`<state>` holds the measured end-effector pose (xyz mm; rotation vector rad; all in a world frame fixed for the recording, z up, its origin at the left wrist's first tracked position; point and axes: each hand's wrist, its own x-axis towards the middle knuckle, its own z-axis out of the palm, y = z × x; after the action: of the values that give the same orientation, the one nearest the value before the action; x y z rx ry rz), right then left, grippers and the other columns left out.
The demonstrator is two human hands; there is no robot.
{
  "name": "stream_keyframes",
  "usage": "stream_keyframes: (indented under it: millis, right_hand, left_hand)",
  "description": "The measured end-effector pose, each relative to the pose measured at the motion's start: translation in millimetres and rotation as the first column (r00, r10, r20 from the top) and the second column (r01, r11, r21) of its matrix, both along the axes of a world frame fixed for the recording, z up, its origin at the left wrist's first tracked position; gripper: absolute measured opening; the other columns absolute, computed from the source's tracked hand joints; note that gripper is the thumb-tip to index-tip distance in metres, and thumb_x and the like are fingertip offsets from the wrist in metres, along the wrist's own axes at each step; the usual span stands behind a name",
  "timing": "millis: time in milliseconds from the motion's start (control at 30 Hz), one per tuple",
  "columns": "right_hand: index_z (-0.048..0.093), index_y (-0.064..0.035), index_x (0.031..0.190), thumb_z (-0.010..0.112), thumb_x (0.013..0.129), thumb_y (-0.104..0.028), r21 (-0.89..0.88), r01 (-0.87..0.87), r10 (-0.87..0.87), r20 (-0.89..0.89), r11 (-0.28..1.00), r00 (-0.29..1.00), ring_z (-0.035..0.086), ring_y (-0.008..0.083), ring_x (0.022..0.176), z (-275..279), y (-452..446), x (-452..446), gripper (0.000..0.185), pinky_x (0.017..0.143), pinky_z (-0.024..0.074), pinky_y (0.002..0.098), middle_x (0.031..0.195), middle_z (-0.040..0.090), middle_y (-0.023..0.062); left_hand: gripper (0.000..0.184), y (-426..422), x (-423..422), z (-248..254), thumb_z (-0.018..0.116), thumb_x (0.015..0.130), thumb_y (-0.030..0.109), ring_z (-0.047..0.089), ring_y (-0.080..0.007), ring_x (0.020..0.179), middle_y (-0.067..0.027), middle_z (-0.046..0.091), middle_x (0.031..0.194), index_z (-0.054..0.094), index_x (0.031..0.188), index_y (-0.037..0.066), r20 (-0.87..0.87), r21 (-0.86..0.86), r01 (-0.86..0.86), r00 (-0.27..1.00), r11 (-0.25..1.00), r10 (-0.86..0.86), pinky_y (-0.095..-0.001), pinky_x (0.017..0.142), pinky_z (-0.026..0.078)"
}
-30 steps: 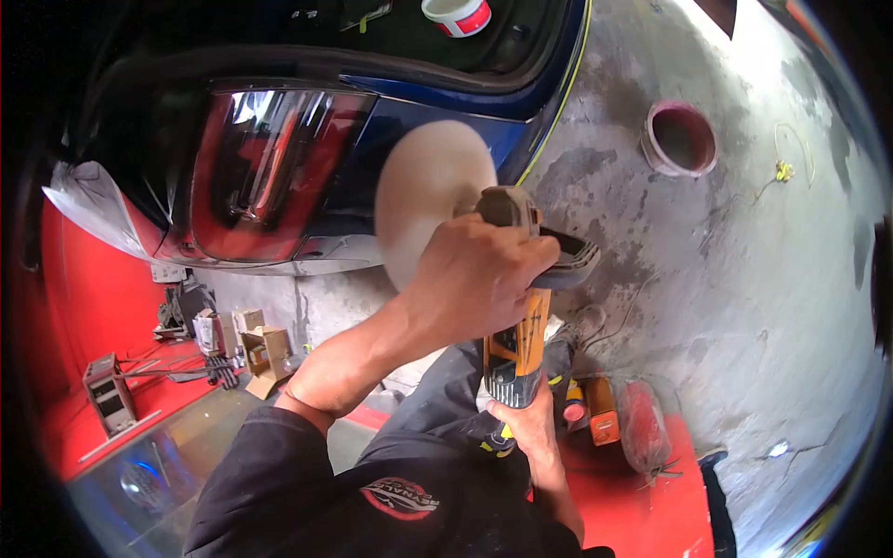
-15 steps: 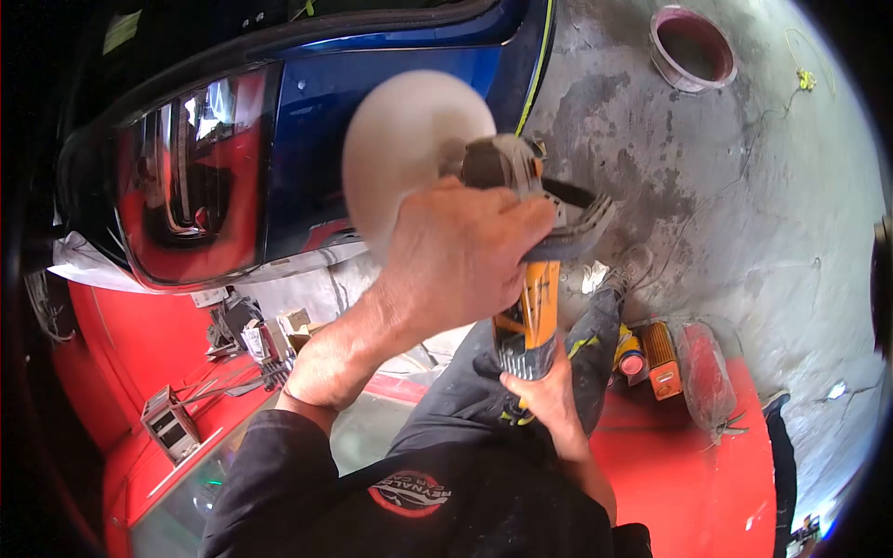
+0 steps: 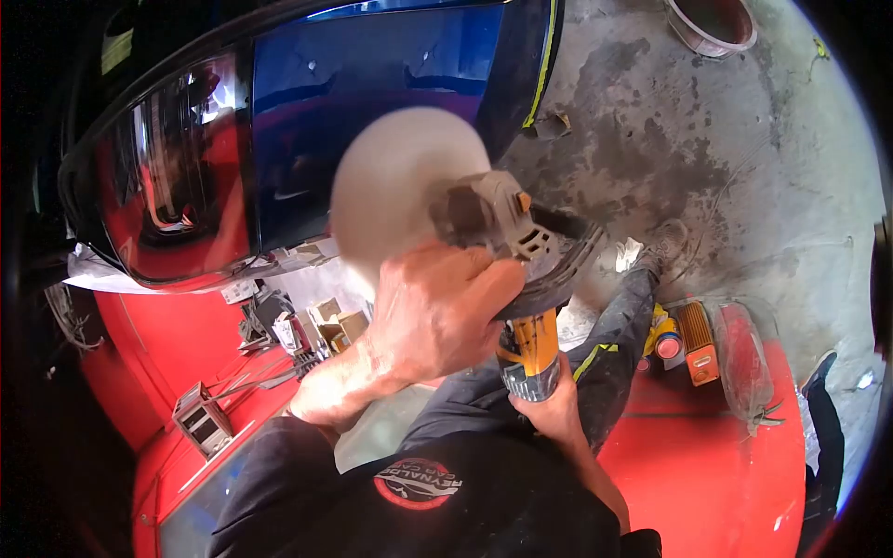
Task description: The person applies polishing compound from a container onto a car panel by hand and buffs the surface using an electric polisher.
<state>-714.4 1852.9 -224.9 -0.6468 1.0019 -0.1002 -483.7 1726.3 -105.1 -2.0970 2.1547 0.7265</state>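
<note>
My left hand [image 3: 437, 302] is closed around the front of a yellow and black power polisher [image 3: 532, 346], near its head. Lower down, my right hand [image 3: 551, 400] wraps round the rear end of the tool's body. A large round pale pad [image 3: 400, 191] on the polisher looks blurred. It is in front of the blue car panel [image 3: 372, 70]; whether it touches the paint cannot be told. Left of that panel is the red tail light [image 3: 181, 167].
A pinkish tub [image 3: 712, 26] stands on the grey floor at the upper right. A red surface [image 3: 698, 465] at the lower right holds an orange box [image 3: 698, 344], bottles and a plastic bag [image 3: 744, 363]. Cardboard boxes [image 3: 337, 325] and a metal-framed item [image 3: 202, 420] lie lower left.
The view has shifted, and the car and tub appear higher up in it. The pad now sits lower against the blue panel, and the polisher is tilted more. Both hands have kept their hold.
</note>
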Motion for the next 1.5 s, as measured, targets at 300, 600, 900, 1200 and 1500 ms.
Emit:
stream_keyframes:
  millis: [300, 600, 900, 1200, 1500]
  right_hand:
    - [0.049, 0.0002, 0.13, 0.084, 0.068, -0.008, -0.167, -0.044, 0.033, -0.065, 0.985, 0.997, 0.068, 0.0284, 0.104, -5, -17, -5, 0.072, 0.09, 0.0525, 0.0397, 0.111, 0.067, 0.0191]
    - [0.049, 0.0008, 0.129, 0.086, 0.064, -0.009, -0.058, -0.026, 0.023, -0.046, 0.998, 0.999, 0.064, 0.0237, 0.107, -8, -35, -7, 0.076, 0.096, 0.0497, 0.0386, 0.115, 0.065, 0.0141]
    - [0.046, -0.0023, 0.136, 0.081, 0.065, 0.006, -0.12, 0.145, -0.161, -0.132, 0.982, 0.978, 0.062, 0.0212, 0.104, -77, -103, -41, 0.08, 0.094, 0.0504, 0.0344, 0.124, 0.058, 0.0094]
    - [0.042, -0.0004, 0.141, 0.081, 0.062, 0.003, -0.062, -0.12, 0.091, -0.353, 0.991, 0.931, 0.062, 0.0244, 0.108, -94, -74, -150, 0.088, 0.097, 0.0485, 0.0373, 0.12, 0.061, 0.0116]
    - [0.044, 0.0019, 0.138, 0.084, 0.062, -0.005, -0.136, -0.347, 0.292, -0.316, 0.928, 0.903, 0.062, 0.0283, 0.11, -151, -98, -164, 0.087, 0.098, 0.0469, 0.0404, 0.119, 0.063, 0.0154]
  left_hand:
    - [0.028, -13, 1, -3, 0.071, 0.06, 0.008, 0.061, -0.0315, 0.066, -0.0059, 0.057, 0.07, 0.057, 0.083, 0.011, -0.006, -0.048, -0.032, 0.999, 0.998, 0.032, -0.0434, 0.061, 0.047]
    - [0.025, -28, -4, -14, 0.071, 0.061, 0.008, 0.062, -0.0322, 0.067, -0.0075, 0.059, 0.071, 0.058, 0.082, 0.01, 0.014, -0.044, -0.028, 0.999, 0.999, 0.029, -0.0428, 0.061, 0.048]
    - [0.024, -108, -28, -78, 0.074, 0.065, 0.017, 0.068, -0.0332, 0.07, -0.0084, 0.067, 0.075, 0.062, 0.085, 0.011, -0.186, -0.295, -0.111, 0.981, 0.949, 0.056, -0.0466, 0.061, 0.051]
    - [0.027, -42, -84, -121, 0.073, 0.068, 0.015, 0.07, -0.0357, 0.072, -0.0123, 0.069, 0.074, 0.064, 0.092, 0.008, -0.428, 0.108, -0.145, 0.886, 0.984, 0.178, -0.049, 0.064, 0.053]
    - [0.027, -22, -99, -177, 0.071, 0.069, 0.01, 0.069, -0.0396, 0.079, -0.015, 0.069, 0.075, 0.064, 0.095, 0.006, -0.352, 0.298, -0.319, 0.839, 0.9, 0.414, -0.0518, 0.07, 0.052]
